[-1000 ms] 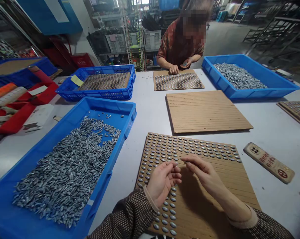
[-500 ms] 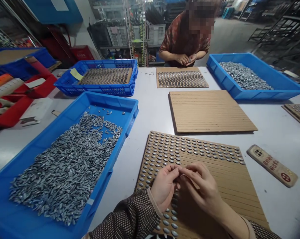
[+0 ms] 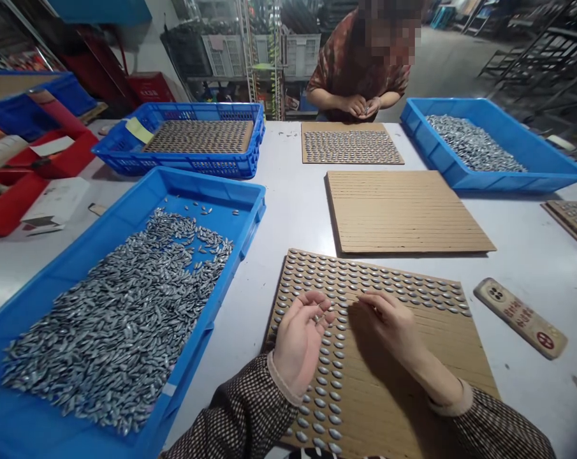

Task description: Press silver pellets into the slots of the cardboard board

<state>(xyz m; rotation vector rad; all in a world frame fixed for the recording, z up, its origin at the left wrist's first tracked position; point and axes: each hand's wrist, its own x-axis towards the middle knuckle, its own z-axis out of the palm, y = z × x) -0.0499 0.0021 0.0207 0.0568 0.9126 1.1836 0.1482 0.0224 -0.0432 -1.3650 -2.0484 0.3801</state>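
Left hand [image 3: 298,338] cupped, pieces [image 3: 319,317] inside barely visible

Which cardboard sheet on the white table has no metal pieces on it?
The bare sheet in the middle; the near sheet is partly filled, the far sheet fully covered.

No legible txt: wooden plaque [image 3: 520,317] at table's right shows red marks & symbols, too small to read.
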